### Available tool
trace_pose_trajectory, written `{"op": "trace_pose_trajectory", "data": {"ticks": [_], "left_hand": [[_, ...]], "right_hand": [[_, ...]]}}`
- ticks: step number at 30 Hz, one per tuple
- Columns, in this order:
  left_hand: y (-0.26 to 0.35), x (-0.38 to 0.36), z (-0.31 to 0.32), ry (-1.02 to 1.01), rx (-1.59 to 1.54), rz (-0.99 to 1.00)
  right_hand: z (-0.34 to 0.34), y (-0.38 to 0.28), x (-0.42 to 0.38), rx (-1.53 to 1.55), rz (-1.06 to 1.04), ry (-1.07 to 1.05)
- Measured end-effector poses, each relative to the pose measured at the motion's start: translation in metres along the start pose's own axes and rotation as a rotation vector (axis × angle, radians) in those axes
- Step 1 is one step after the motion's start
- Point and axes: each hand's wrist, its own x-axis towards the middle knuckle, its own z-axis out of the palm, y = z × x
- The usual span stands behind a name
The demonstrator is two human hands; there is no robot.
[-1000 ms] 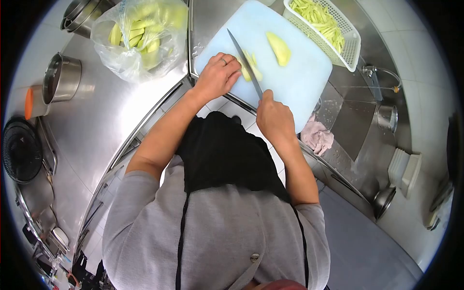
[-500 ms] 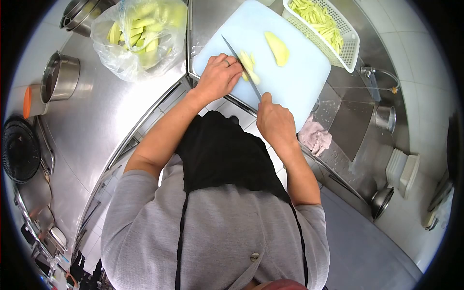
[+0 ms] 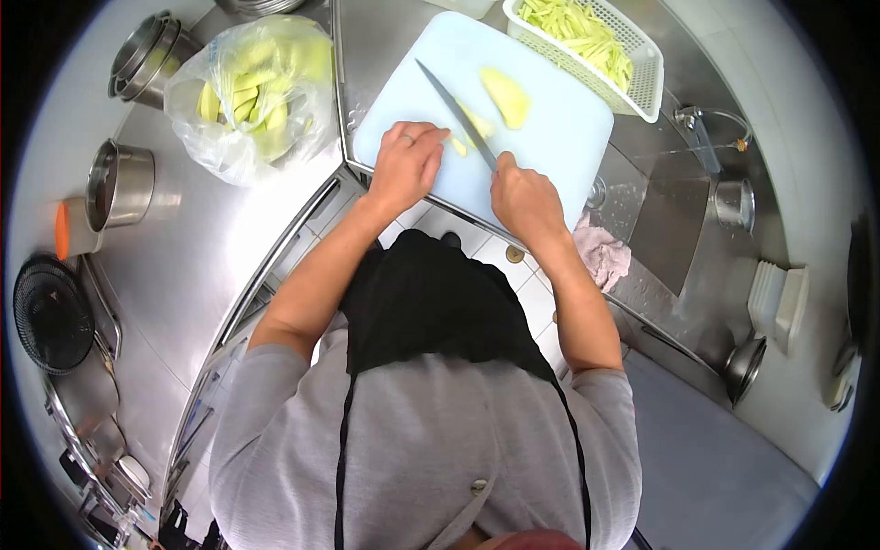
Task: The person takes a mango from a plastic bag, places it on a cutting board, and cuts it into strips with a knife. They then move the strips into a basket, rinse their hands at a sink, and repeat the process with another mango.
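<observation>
My right hand (image 3: 529, 203) is closed round the handle of a knife (image 3: 456, 108), whose blade points up and left across the light blue cutting board (image 3: 568, 137). Close to the blade lie some cut pale green pieces (image 3: 476, 123), partly hidden by it. Left of them my left hand (image 3: 408, 165) rests at the board's lower left edge, its fingers bent and pressed together near a small piece; whether they hold anything is hidden. A larger pale green slice (image 3: 506, 97) lies flat to the right of the knife.
A white basket of green strips (image 3: 587, 41) stands beyond the board. On the left counter are a plastic bag of green pieces (image 3: 252, 101) and a steel pot (image 3: 128, 183). A sink (image 3: 669, 229) and a pink cloth (image 3: 601, 257) are at the right.
My left hand has moved slightly away from the knife blade, and the cut pieces show more spread out. The whole view has shifted a little.
</observation>
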Motion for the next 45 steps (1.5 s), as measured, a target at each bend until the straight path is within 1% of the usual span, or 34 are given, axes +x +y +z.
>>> {"op": "trace_pose_trajectory", "data": {"ticks": [3,6,9,12,15,16,18,21,24,25,28,29,32,33,35,38,41,44,45], "left_hand": [[0.016,0.016,-0.011,0.087,-0.059,0.11],[0.019,0.042,-0.02,-0.136,0.066,0.276],[0.016,0.061,-0.025,-0.416,0.18,0.238],[0.026,0.081,-0.031,-0.599,0.301,0.218],[0.035,0.098,-0.031,-0.752,0.415,0.195],[0.034,0.1,-0.028,-0.718,0.407,0.218],[0.035,0.106,-0.022,-0.651,0.387,0.265],[0.044,0.143,-0.006,-0.82,0.476,0.182],[0.02,0.16,0.035,-0.709,0.427,0.315],[0.015,0.165,0.045,-0.704,0.42,0.384],[0.01,0.184,0.065,-0.894,0.488,0.291],[0.007,0.184,0.068,-0.866,0.502,0.293],[0.01,0.184,0.058,-0.77,0.465,0.302],[0.01,0.187,0.054,-0.793,0.436,0.285],[0.01,0.191,0.047,-0.834,0.379,0.244],[0.025,0.184,0.028,-0.601,0.236,0.268],[0.059,0.163,-0.014,-0.338,0.138,0.307],[0.061,0.116,-0.042,-0.197,0.181,0.297],[0.047,0.094,-0.043,-0.204,0.227,0.287]], "right_hand": [[0.003,-0.002,-0.002,-0.051,-0.033,0.009],[-0.001,-0.011,-0.006,-0.102,-0.071,0.049],[-0.004,-0.011,-0.005,-0.147,-0.097,0.112],[-0.002,-0.009,-0.007,-0.182,-0.105,0.152],[0.002,-0.006,-0.012,-0.198,-0.101,0.185],[0.003,-0.005,-0.014,-0.202,-0.098,0.2],[0.001,-0.005,-0.018,-0.169,-0.065,0.179],[0.002,-0.005,-0.023,-0.068,-0.023,0.159],[0.007,-0.006,-0.025,0.131,0.015,0.097],[0.005,-0.007,-0.024,0.207,0.027,0.074],[-0.005,-0.012,-0.03,0.397,0.041,-0.03],[-0.007,-0.013,-0.031,0.414,0.047,-0.076],[0.007,-0.002,-0.028,0.482,-0.019,-0.1],[0.008,0.0,-0.025,0.471,0.037,-0.144],[0.007,0.006,-0.022,0.469,0.059,-0.17],[-0.001,0.018,-0.013,0.461,0.075,-0.177],[0.0,0.031,-0.004,0.474,0.084,-0.163],[0.007,0.037,0.0,0.508,0.1,-0.163],[0.009,0.038,0.0,0.508,0.095,-0.149]]}}
